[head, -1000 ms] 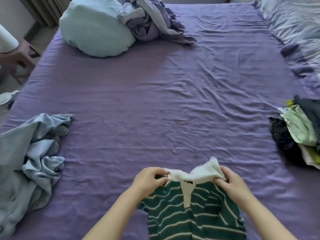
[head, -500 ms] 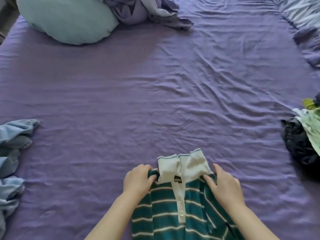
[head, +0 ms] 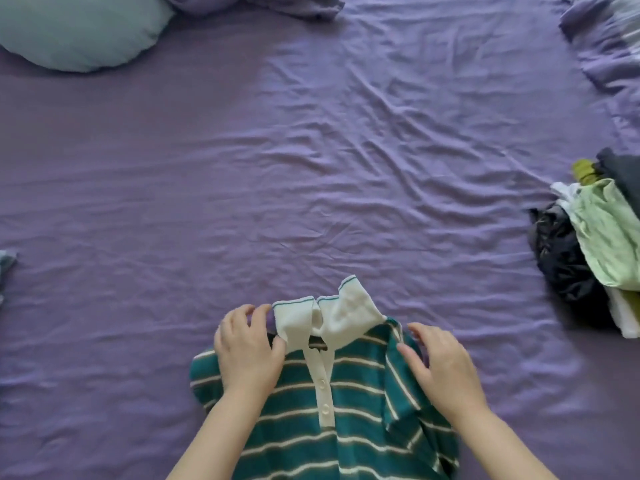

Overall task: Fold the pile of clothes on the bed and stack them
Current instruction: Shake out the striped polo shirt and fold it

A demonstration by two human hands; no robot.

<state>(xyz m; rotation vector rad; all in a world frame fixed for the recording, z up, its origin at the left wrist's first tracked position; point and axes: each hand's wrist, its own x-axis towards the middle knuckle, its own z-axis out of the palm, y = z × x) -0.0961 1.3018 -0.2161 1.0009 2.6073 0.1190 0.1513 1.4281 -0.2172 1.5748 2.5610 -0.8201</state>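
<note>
Wrinkled purple sheet (head: 311, 150) covers the bed. Far left: round, smooth pale-blue pillow (head: 76, 29); a scrap of blue-grey cloth (head: 6, 261) at the left edge. Near centre: knit polo shirt (head: 329, 410), green with thin cream stripes, white ribbed collar (head: 325, 317), 2 buttons on the white placket, lying flat front-up on the sheet. Left hand (head: 247, 351) on the shirt's left shoulder, fingers curled, touching the collar edge. Right hand (head: 441, 367) on the right shoulder, fingers loosely bent, gripping nothing. Right edge: crumpled pile of clothes (head: 595, 237), dark, pale green, white.
</note>
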